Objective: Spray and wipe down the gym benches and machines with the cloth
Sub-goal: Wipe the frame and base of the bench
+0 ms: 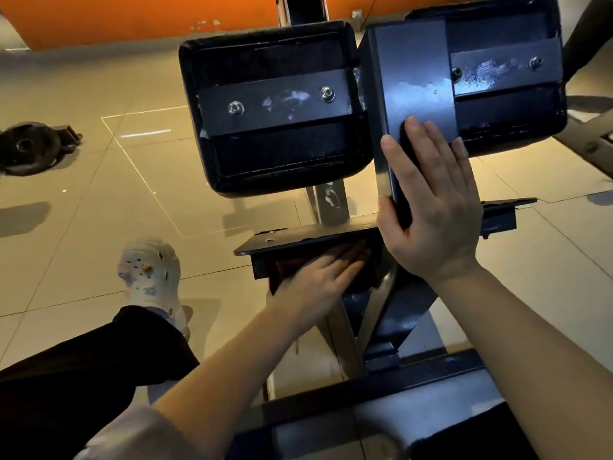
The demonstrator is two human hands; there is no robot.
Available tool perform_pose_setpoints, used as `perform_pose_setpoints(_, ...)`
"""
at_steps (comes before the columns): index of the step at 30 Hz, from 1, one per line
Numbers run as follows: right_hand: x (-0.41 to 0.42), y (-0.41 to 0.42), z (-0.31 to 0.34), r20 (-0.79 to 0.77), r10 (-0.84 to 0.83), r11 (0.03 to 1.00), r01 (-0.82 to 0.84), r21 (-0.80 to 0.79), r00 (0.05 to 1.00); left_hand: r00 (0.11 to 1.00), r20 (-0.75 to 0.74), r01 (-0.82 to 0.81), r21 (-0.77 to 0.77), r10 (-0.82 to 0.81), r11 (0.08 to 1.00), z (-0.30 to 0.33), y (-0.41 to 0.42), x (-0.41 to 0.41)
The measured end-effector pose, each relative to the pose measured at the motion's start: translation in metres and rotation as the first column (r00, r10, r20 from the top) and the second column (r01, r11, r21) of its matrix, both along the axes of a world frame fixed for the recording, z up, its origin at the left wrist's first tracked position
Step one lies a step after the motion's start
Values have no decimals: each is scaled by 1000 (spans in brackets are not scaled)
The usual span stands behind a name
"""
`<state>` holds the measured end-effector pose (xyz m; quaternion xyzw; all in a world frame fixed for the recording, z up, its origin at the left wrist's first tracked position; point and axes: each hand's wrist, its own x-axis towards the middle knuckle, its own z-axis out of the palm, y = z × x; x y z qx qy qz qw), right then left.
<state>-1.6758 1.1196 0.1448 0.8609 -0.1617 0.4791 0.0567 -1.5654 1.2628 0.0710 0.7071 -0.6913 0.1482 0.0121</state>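
A: Two hands on the machine, both low-centre to centre-right of frame. Nearest, the left hand (318, 273) lies flat, fingers straight, pressing a dark reddish cloth (288, 267) against the underside pad beneath the small steel plate (298, 240).

B: Is it gripping the cloth?

A: No curl visible; it presses with a flat palm. The cloth is mostly hidden under the fingers.

B: And the right?

A: The right hand (434, 210) sits higher, fingers straight along the upright post (418, 104), thumb wrapped round its left edge. A brace, I judge.

B: What does the next stroke turn on?

A: The pad's long axis runs left-right across the frame; the cloth sits at its right end, so unwiped surface lies leftward. The left hand is the nearer one.

B: Farther out?

A: Two black pad backs (275, 107) with wet streaks on their brackets; a weight plate (30, 147) on the floor at the left edge.
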Motion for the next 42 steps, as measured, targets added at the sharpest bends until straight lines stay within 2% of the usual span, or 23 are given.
perform_pose_setpoints(1, 0, 0, 0, -5, -4, 1000, 4, 0, 1000, 998, -27, -55, 39, 56, 998, 2, -8, -10)
perform_pose_setpoints(3, -1, 0, -1, -17, -9, 1000, 9, 0, 1000, 996, -48, -77, -78, 73, 994, 6, -14, -14)
perform_pose_setpoints(5, -1, -1, -1, -23, -8, 1000, 8, -2, 1000, 995, -79, -61, 19, 62, 998, 1, -3, -1)
perform_pose_setpoints(6, -1, -2, -1, -26, -6, 1000, 6, -5, 1000, 998, -61, -7, 0, 7, 1000, 3, 5, 6)
perform_pose_setpoints(8, -1, -2, -1, -24, -8, 1000, 8, -8, 1000, 998, 6, 60, -109, -60, 992, -5, 27, 29)
perform_pose_setpoints(10, -1, -2, -2, -22, -16, 1000, 16, -7, 1000, 996, 52, 73, -141, -67, 987, -17, 55, 52)
perform_pose_setpoints(14, 0, -2, -2, -18, -22, 1000, 21, -9, 1000, 998, -32, 47, -270, -58, 962, -23, 80, 68)
perform_pose_setpoints(18, 0, 0, -3, -22, -36, 999, 36, -19, 999, 993, -118, -12, -355, -32, 935, -27, 73, 48)
perform_pose_setpoints(23, 0, 0, -2, -36, -46, 999, 45, -28, 998, 983, -157, 34, -352, -95, 935, -26, 5, 3)
perform_pose_setpoints(26, 0, 0, -2, -48, -57, 998, 56, -35, 997, 965, -252, -25, -352, -70, 936, -22, -18, -12)
perform_pose_setpoints(29, 0, -1, -2, -60, -68, 997, 65, -44, 996, 952, -298, -35, -315, -64, 948, -21, -1, -3)
perform_pose_setpoints(32, -1, -1, -2, -61, -75, 996, 72, -46, 995, 961, -276, -89, -406, -29, 910, -30, 26, 15)
perform_pose_setpoints(35, 0, -1, -2, -62, -81, 996, 78, -46, 995, 945, -326, -188, -431, 42, 883, -32, 45, 23)
perform_pose_setpoints(42, 0, 0, -2, -73, -89, 996, 86, -40, 993, 784, -616, -439, -467, 73, 768, -25, 42, 0)
